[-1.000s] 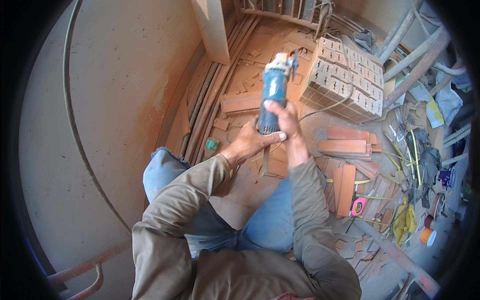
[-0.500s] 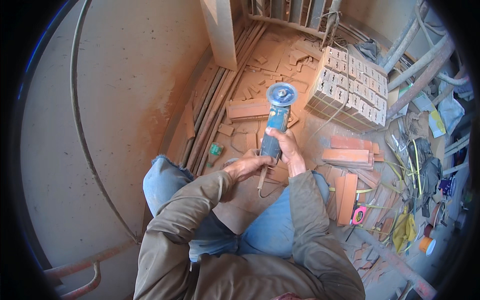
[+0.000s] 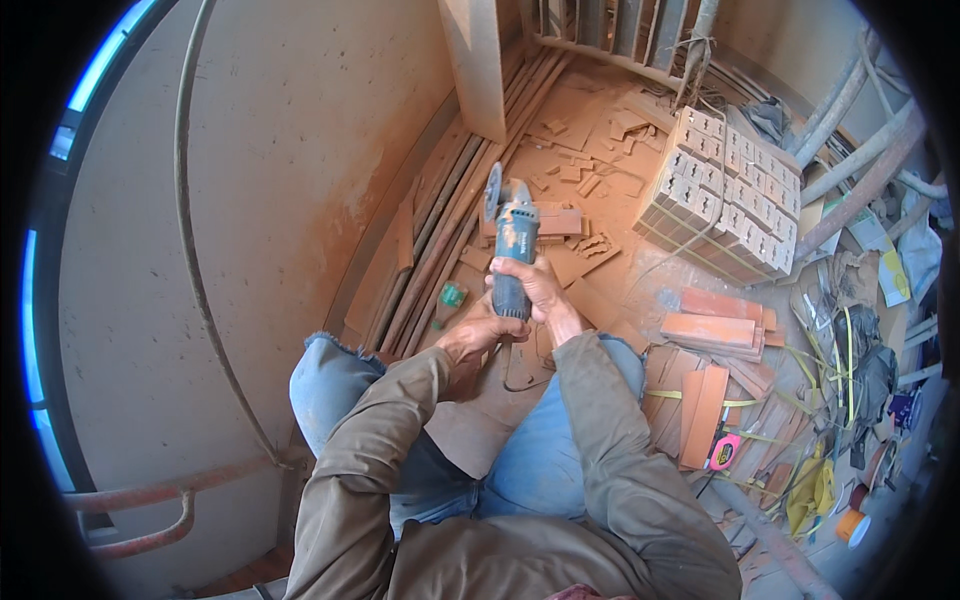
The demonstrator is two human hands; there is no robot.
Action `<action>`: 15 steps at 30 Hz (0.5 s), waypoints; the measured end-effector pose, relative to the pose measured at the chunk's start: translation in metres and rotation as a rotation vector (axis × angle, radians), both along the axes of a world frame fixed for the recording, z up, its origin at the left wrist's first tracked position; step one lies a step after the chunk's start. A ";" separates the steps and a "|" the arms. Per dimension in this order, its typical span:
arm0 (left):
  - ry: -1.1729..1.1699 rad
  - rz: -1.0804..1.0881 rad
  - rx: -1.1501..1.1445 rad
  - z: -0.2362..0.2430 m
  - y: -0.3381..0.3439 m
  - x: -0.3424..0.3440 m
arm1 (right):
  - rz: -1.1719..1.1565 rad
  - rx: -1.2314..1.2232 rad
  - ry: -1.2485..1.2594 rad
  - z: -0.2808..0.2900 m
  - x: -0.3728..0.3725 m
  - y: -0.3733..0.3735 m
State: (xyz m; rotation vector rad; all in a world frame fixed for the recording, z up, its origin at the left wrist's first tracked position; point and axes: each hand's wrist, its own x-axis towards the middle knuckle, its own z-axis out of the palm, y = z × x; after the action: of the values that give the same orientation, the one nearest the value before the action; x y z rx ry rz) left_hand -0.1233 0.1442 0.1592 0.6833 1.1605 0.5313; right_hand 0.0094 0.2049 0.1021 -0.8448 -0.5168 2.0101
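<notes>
I hold a blue and black angle grinder (image 3: 515, 240) upright between my knees, its cutting disc (image 3: 493, 192) edge-on at the upper left. My right hand (image 3: 540, 292) wraps round the grinder's body. My left hand (image 3: 478, 332) is closed round its lower end, where a cord hangs down. Just beyond the tool lie red clay strips (image 3: 558, 222) and broken pieces on the dusty floor. A plastic bottle with a green label (image 3: 450, 300) lies left of my hands.
A strapped block of bricks (image 3: 720, 190) stands upper right, more tiles (image 3: 710, 335) and a pink tape measure (image 3: 725, 450) below it. Long pipes (image 3: 455, 230) run along the left wall. Metal tubes (image 3: 860, 175), bags (image 3: 865, 370) and loose yellow straps crowd the right side.
The grinder has turned in my hands, the disc showing face-on half a second ago and edge-on now. Both hands and the tool have moved slightly left.
</notes>
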 end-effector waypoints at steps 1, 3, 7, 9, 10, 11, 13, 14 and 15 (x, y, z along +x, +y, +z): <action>-0.016 0.010 -0.030 -0.002 -0.003 -0.003 | 0.001 0.047 -0.077 -0.003 -0.007 -0.002; 0.008 0.059 -0.011 -0.001 -0.008 -0.002 | 0.001 0.142 -0.237 -0.008 -0.017 -0.004; 0.056 0.148 0.066 0.008 -0.019 -0.006 | 0.014 0.364 -0.460 0.032 -0.027 -0.010; 0.106 0.138 0.114 0.013 -0.019 -0.007 | 0.014 0.301 -0.393 0.016 -0.034 0.000; 0.154 0.116 0.137 0.018 -0.014 -0.008 | 0.011 0.271 -0.358 0.016 -0.036 0.004; 0.202 0.094 0.159 0.023 -0.011 -0.008 | -0.020 0.263 -0.273 0.017 -0.036 0.005; 0.146 0.109 0.156 0.014 -0.006 -0.010 | -0.090 0.246 -0.109 0.020 -0.038 0.006; 0.121 0.121 0.136 0.010 -0.007 -0.009 | -0.094 0.205 -0.058 0.019 -0.037 0.007; 0.096 0.123 0.113 0.012 -0.007 -0.007 | -0.079 0.138 -0.045 0.018 -0.034 0.008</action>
State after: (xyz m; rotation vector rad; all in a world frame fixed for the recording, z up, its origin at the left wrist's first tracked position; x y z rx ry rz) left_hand -0.1301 0.1374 0.1712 0.7438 1.2757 0.6780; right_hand -0.0241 0.2127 0.1200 -0.8143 -0.6306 1.8640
